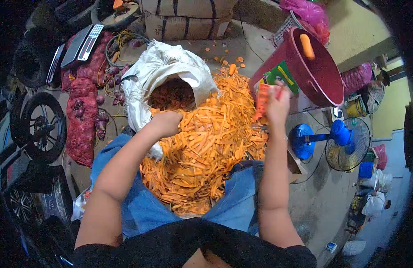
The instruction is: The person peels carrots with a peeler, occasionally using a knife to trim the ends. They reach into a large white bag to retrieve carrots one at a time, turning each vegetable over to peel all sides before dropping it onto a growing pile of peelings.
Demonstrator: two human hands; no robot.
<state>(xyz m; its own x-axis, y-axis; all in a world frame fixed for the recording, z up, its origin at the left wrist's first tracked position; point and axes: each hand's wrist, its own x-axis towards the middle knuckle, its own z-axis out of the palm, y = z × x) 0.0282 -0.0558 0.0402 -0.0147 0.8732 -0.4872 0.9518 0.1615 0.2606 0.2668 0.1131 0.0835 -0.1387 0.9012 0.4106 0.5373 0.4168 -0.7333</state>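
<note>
Between my jeans-clad knees [141, 196] spreads a heap of orange carrot strips [211, 138], running forward and to the right, away from my lap. My two hands are well apart over it. My left hand [167, 123] is curled at the heap's left side, near the mouth of the white sack [170, 53]; I cannot tell whether its fingers pinch anything. My right hand [278, 105], blurred, is closed around an orange-red tool [262, 100], at the right edge of the heap and just in front of the maroon bucket [278, 52]. A whole carrot [307, 46] lies forward and a little right of that hand, showing against the bucket's inside, its long axis pointing roughly away from me; whether it touches the wall I cannot tell. My right hand is clearly the nearer one to it. The bucket tips its opening rightward. All this is on a grey floor [322, 192], with a blue fan [342, 131] standing to my right. To my left lie red mesh bags of onions [83, 125], and past them a motorbike wheel [43, 127]; strapped cartons [188, 27] are stacked beyond the sack, and another person [373, 203] is far off right.
</note>
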